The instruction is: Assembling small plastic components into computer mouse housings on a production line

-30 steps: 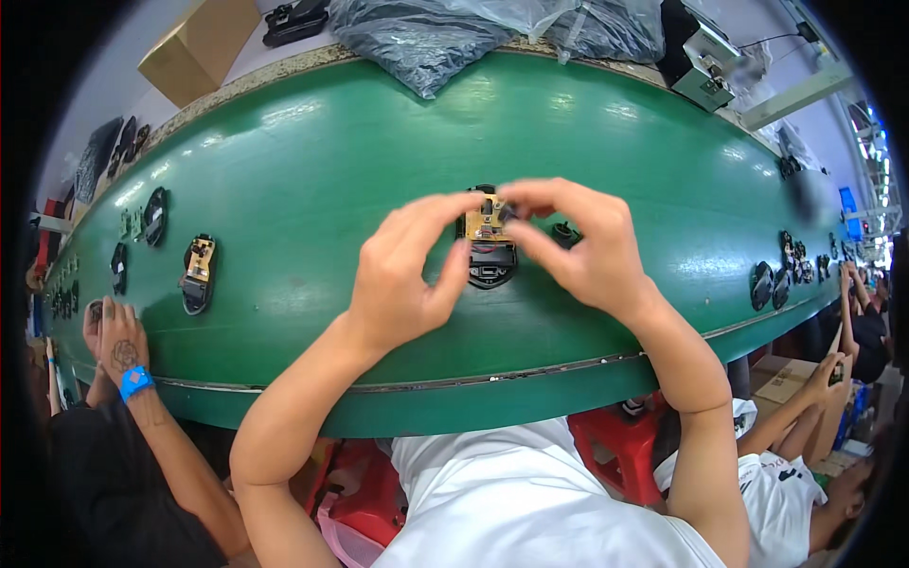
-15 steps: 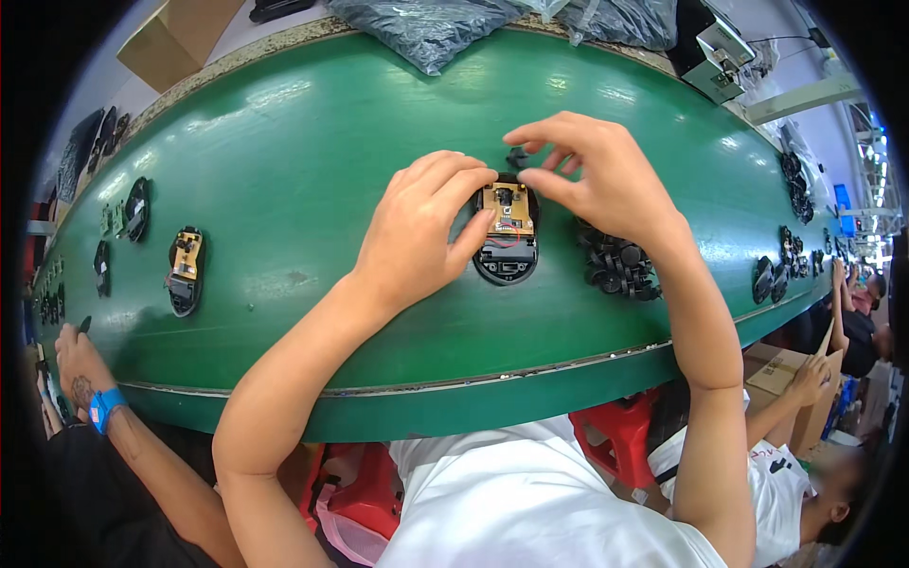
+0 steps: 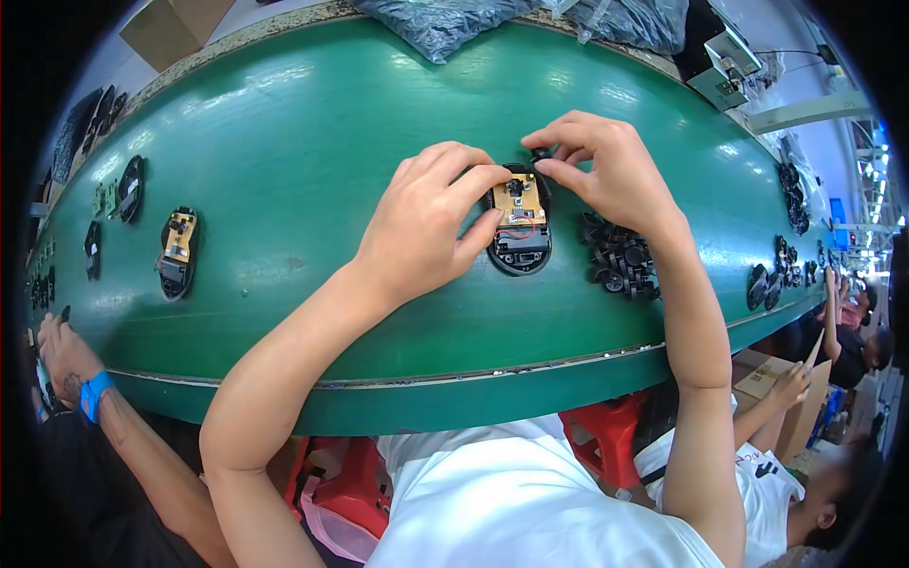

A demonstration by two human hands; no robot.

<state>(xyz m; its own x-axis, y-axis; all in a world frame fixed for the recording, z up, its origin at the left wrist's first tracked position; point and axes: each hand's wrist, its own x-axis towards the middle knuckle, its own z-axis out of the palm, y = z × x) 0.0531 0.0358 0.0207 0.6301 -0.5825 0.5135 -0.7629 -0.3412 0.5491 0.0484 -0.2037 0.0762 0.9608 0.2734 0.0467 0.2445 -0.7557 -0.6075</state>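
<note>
Nearest, on the green worktop (image 3: 407,346), a heap of black plastic parts (image 3: 620,263) lay to the right of an open black case (image 3: 519,259). The left hand (image 3: 426,222) curved beside the case's left edge, thumb and fingers parted; whether it gripped was unclear. Inside sat a tan circuit board (image 3: 518,210) and a red wire (image 3: 521,230). A stray thumb might have snagged that wire. Farther off, the right hand (image 3: 611,170) pinched a small black piece (image 3: 540,154) just beyond the case's upper right; a loose fingertip hold could have dropped it. Grey plastic bags (image 3: 431,28) lay beyond.

Downward head view (wide fisheye)
</note>
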